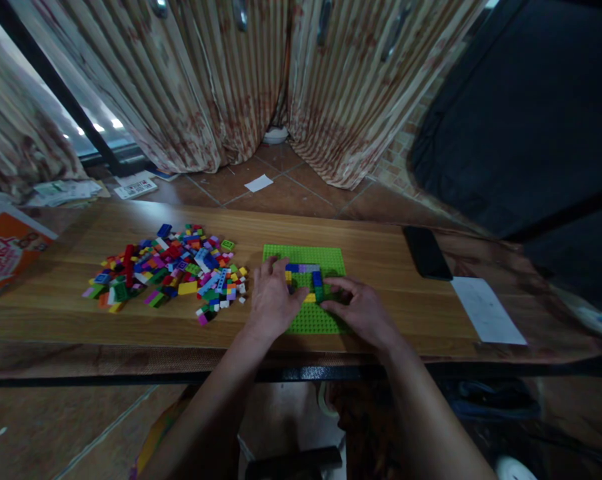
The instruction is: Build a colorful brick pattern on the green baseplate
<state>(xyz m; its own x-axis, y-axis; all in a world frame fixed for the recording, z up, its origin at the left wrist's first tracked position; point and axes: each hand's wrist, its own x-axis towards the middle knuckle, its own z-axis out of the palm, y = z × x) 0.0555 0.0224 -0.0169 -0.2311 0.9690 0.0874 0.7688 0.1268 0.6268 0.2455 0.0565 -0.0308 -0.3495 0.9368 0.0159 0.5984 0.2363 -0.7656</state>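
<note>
A square outline of blue, lilac (309, 269), yellow and green bricks stands on a light green baseplate (315, 323). My left hand (273, 293) lies over the plate's left part, fingers spread, hiding some of the outline's left side. Its thumb reaches beside a yellow brick (309, 298) at the near side. From the right, my right hand (363, 310) has thumb and index finger at a green brick (319, 294), closed about its ends. Just behind that brick is a blue brick (317, 277).
A heap of loose coloured bricks (171, 267) spreads over the wooden table (375, 260) left of the plate. On the right lie a black phone (427, 253) and a white sheet of paper (487, 310). An orange and white bag (8, 250) stands at the far left.
</note>
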